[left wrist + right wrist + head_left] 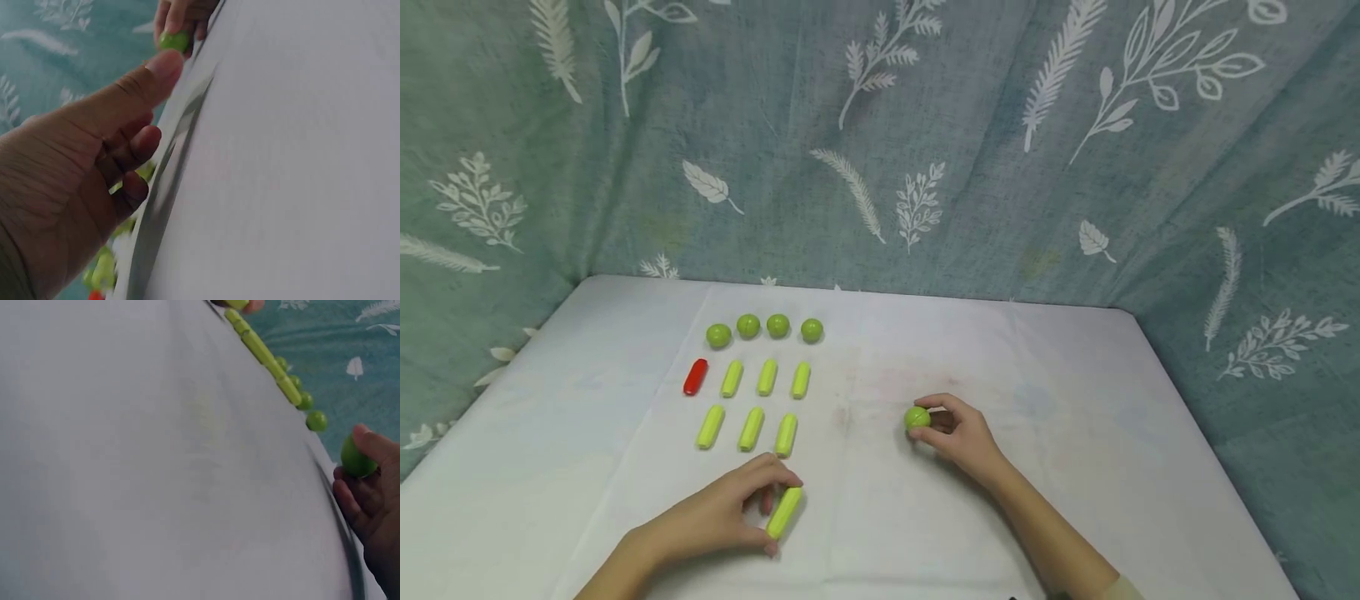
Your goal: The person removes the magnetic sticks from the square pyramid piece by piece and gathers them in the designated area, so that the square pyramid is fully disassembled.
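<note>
My left hand [722, 515] pinches a short yellow-green stick [785, 512] by its ends between thumb and fingers, low over the near left of the table. My right hand [966, 437] grips a small green ball [917, 418] with thumb and fingertips near the table's middle. In the right wrist view that ball [356, 457] shows beside the thumb. The left wrist view shows my left hand [81, 150] from the thumb side; its stick cannot be made out there.
Left of centre, several green balls [778, 326] form a back row. In front lie three yellow-green sticks [767, 377] with a red stick [696, 377] at their left end, then three more such sticks [750, 429]. A patterned green curtain [880, 192] surrounds the white-covered table [1075, 400].
</note>
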Demonstrator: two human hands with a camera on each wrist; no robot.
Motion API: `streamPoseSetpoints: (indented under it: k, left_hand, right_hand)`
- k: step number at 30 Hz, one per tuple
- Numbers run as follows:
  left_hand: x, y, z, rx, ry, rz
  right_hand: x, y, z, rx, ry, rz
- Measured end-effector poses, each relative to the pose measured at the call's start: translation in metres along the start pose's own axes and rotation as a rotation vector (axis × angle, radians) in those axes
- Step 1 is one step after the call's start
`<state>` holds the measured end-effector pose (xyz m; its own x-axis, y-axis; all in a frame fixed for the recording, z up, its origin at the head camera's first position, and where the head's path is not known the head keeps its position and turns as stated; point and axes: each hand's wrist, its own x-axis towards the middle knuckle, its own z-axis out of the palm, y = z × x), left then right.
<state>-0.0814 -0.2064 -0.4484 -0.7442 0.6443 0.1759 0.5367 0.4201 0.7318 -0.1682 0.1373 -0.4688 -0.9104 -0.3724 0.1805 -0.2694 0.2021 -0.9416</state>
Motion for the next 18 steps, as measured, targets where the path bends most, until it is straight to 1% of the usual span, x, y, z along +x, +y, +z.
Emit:
streamPoseSetpoints:
  k: [1, 3, 7, 9, 10, 14, 18]
  left_hand:
    - [-0.007, -0.002, -0.005, 0.012, 0.024, -0.015]
    - [-0.022, -0.005, -0.015, 0.036, 0.062, -0.068]
    - [-0.047, -0.014, -0.039, 0.083, 0.11, -0.185]
    - [-0.057, -0.019, -0.052, 0.101, 0.128, -0.216]
    - [-0.061, -0.022, -0.058, 0.106, 0.13, -0.241]
    - [-0.074, -0.036, -0.08, 0.12, 0.163, -0.304]
    - [-0.078, -0.052, -0.097, 0.093, 0.183, -0.386]
  right_hand:
    - [0.006, -0.001, 0.002, -0.004, 0.011, 0.015]
    - [0.018, -0.002, 0.005, -0.032, 0.034, 0.02]
    - [0.039, -0.002, 0.01, -0.098, 0.063, -0.008]
    - [0.048, -0.001, 0.012, -0.122, 0.066, -0.025]
    - [0.052, -0.001, 0.013, -0.133, 0.066, -0.029]
    - [0.067, 0.0, 0.017, -0.171, 0.049, -0.047]
    - [0.085, 0.001, 0.025, -0.202, 0.017, -0.032]
